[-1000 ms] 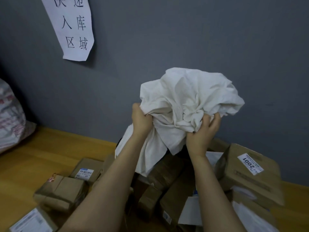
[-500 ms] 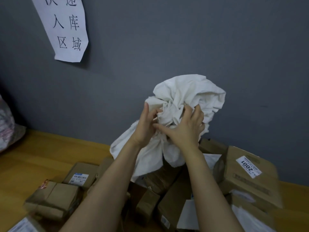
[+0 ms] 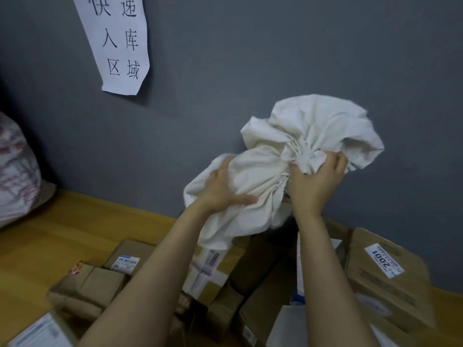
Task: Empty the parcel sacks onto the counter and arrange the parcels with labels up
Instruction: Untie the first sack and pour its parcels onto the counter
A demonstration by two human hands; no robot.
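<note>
A crumpled white cloth sack [image 3: 308,136] hangs in the air above a heap of brown cardboard parcels. My right hand [image 3: 317,181] grips its gathered middle. My left hand [image 3: 225,189] holds the sack's lower part, fingers wrapped behind the cloth and thumb across the front. Below, parcels lie jumbled on the wooden counter [image 3: 75,221]. A large box [image 3: 390,284] at the right shows a white label reading 2001. A small box [image 3: 127,256] at the left shows its label, and a taped box [image 3: 210,269] lies under the sack.
A second, printed sack [image 3: 17,171] stands full at the far left of the counter. The grey wall [image 3: 250,46] rises right behind the heap, with a paper sign [image 3: 117,41] on it. Bare wood shows left of the parcels.
The sack has been bunched tighter and shifted right. My left hand slid down to its lower part while my right hand took the gathered middle. The view has swung left.
</note>
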